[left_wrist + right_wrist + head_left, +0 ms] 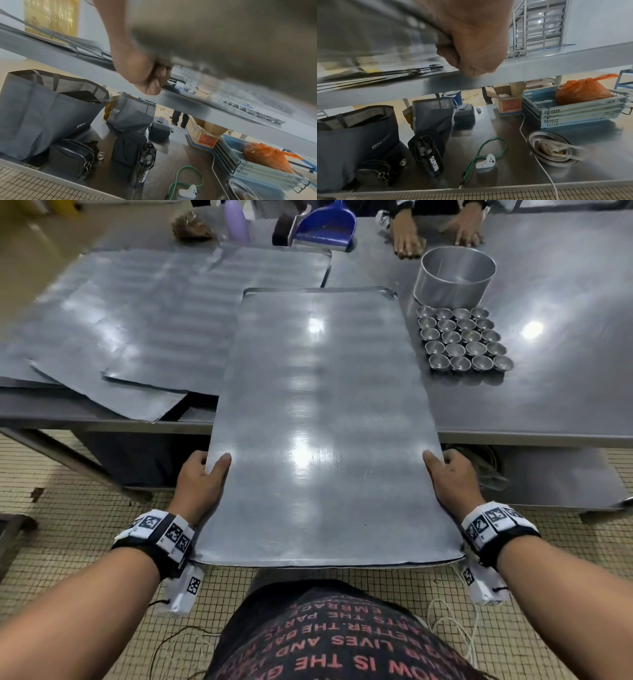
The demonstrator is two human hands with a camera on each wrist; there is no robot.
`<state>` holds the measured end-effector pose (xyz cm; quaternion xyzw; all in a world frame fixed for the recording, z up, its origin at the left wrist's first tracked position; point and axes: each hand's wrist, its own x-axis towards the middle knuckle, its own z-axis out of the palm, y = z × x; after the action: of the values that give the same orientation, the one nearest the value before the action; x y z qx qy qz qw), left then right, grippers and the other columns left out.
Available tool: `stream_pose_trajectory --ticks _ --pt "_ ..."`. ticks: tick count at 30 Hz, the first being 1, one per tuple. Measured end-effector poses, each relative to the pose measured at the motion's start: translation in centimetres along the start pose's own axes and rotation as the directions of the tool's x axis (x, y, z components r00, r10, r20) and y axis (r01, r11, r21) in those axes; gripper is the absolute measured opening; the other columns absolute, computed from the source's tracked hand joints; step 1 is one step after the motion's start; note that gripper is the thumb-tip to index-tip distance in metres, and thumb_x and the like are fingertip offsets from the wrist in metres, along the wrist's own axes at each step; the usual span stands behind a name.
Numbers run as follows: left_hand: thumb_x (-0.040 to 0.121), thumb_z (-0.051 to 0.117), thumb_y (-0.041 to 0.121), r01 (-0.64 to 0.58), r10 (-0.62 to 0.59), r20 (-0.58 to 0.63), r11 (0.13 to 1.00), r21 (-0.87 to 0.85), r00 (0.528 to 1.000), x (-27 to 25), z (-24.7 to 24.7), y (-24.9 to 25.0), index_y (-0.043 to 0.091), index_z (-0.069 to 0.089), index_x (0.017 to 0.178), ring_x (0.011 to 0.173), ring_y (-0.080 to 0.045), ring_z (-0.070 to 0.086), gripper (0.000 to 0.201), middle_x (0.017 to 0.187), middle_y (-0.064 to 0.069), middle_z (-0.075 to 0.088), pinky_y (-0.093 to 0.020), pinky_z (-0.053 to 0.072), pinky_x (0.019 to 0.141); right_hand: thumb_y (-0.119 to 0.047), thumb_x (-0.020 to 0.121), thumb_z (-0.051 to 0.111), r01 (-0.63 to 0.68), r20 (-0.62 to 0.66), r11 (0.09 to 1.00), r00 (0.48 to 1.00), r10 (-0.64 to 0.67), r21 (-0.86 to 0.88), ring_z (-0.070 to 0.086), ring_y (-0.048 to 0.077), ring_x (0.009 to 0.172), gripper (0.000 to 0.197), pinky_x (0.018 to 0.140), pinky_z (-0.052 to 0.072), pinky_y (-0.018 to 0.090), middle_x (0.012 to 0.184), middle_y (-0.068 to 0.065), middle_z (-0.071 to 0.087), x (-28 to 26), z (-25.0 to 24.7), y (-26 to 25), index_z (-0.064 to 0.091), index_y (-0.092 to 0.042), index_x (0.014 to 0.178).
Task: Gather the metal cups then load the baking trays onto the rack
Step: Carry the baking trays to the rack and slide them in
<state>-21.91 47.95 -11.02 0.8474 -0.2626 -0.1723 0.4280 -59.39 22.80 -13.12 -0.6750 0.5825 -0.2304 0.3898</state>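
The baking tray [322, 419] is the landmark; it is held flat at the near side of the steel table [548, 392], its near half sticking out past the table edge over the tiled floor [68, 542]; whether its far end touches the tabletop cannot be told. The left hand [200, 477] grips the tray's left edge, thumb lying on top and fingers [159, 79] curled beneath; the right hand [450, 477] grips the right edge the same way, thumb on top and fingers [452, 56] wrapped under the rim. Below the tray, on the table's lower shelf [513, 155], stand grey bags [44, 108] with a black bottle [429, 154] beside them; to their right lie a stack of blue crates [570, 112] holding an orange plastic bag [583, 90], and nested metal bowls [551, 151] with some wrapped item inside. Left of the tray, more flat trays [130, 323] lie overlapped on the tabletop; right of the tray, near its far end, the metal cups [464, 340] sit in a tight block of rows, open side up; just beyond them stands a round metal tin [455, 277]. Past the tray's far edge are a blue dustpan [325, 225] and a purple bottle [236, 220]; another person's hands [435, 231] rest on the table's far side.
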Motion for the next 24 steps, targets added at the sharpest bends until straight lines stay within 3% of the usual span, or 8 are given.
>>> stream_pose_trajectory --ticks 7,10,13,16,18,21,22,24 --pt "0.095 0.066 0.035 -0.005 0.0 -0.059 0.997 -0.078 0.998 -0.3 -1.8 0.8 0.007 0.062 0.101 0.077 -0.013 0.064 0.03 0.086 0.0 0.067 -0.026 0.046 0.061 -0.059 0.084 0.063 0.087 -0.012 0.996 0.996 -0.087 0.002 0.067 0.025 0.088 0.049 0.082 0.054 0.041 0.09 0.004 0.072 1.4 -0.8 -2.8 0.067 -0.012 0.093" --pt "0.094 0.067 0.034 -0.011 0.001 -0.099 0.995 -0.1 0.995 0.2 -3.4 2.0 0.008 0.061 0.102 0.076 -0.008 0.062 0.028 0.087 0.004 0.066 -0.022 0.043 0.06 -0.069 0.077 0.06 0.113 -0.002 0.994 0.994 -0.113 0.005 0.067 0.026 0.089 0.061 0.084 0.054 0.042 0.091 0.006 0.072 2.2 -0.4 -5.4 0.068 -0.012 0.097" --pt "0.092 0.07 0.034 -0.022 0.006 -0.15 0.994 -0.104 0.989 1.3 -5.8 3.1 0.011 0.06 0.102 0.075 -0.003 0.061 0.027 0.086 0.007 0.064 -0.017 0.042 0.058 -0.055 0.085 0.067 0.174 0.005 0.985 0.985 -0.174 -0.005 0.065 0.029 0.088 0.046 0.08 0.049 0.037 0.089 0.007 0.07 3.0 0.3 -9.5 0.067 -0.01 0.097" --pt "0.09 0.073 0.033 -0.058 0.037 -0.225 0.994 -0.088 0.974 3.1 -8.8 3.6 0.01 0.062 0.101 0.074 -0.008 0.062 0.028 0.083 0.006 0.065 -0.017 0.043 0.06 -0.051 0.084 0.071 0.242 0.01 0.97 0.97 -0.242 0.019 0.065 0.026 0.082 0.039 0.072 0.045 0.032 0.082 0.0 0.068 3.7 1.5 -14.1 0.065 -0.013 0.089" --pt "0.089 0.074 0.036 -0.07 0.045 -0.285 0.994 -0.078 0.958 4.4 -11.4 3.5 0.009 0.061 0.102 0.075 -0.01 0.062 0.032 0.083 0.005 0.065 -0.02 0.044 0.062 -0.053 0.082 0.071 0.29 0.029 0.957 0.956 -0.291 0.027 0.065 0.026 0.083 0.044 0.07 0.044 0.031 0.086 0.002 0.069 4.7 3.0 -17.2 0.066 -0.01 0.092" --pt "0.087 0.073 0.042 -0.076 0.049 -0.369 0.995 -0.059 0.928 6.4 -15.6 3.4 0.01 0.061 0.102 0.078 -0.019 0.064 0.037 0.086 0.001 0.066 -0.031 0.046 0.065 -0.061 0.078 0.068 0.377 0.057 0.925 0.924 -0.379 0.041 0.064 0.029 0.101 0.065 0.082 0.049 0.034 0.109 0.009 0.069 5.8 5.6 -22.8 0.064 -0.006 0.11" --pt "0.088 0.073 0.042 -0.08 0.054 -0.4 0.996 -0.05 0.915 6.9 -17.3 3.3 0.011 0.061 0.102 0.079 -0.021 0.064 0.036 0.087 -0.001 0.066 -0.033 0.046 0.068 -0.055 0.081 0.07 0.391 0.079 0.918 0.915 -0.395 0.06 0.063 0.028 0.098 0.059 0.08 0.047 0.032 0.104 0.007 0.067 6.0 6.6 -25.1 0.062 -0.003 0.109" --pt "0.089 0.072 0.04 -0.093 0.059 -0.454 0.994 -0.053 0.889 8.0 -20.8 3.3 0.011 0.061 0.103 0.081 -0.021 0.063 0.035 0.09 -0.002 0.067 -0.032 0.045 0.07 -0.041 0.086 0.072 0.427 0.104 0.9 0.895 -0.434 0.087 0.058 0.016 0.078 0.039 0.066 0.04 0.026 0.083 -0.006 0.057 5.9 8.4 -29.7 0.054 -0.007 0.094"
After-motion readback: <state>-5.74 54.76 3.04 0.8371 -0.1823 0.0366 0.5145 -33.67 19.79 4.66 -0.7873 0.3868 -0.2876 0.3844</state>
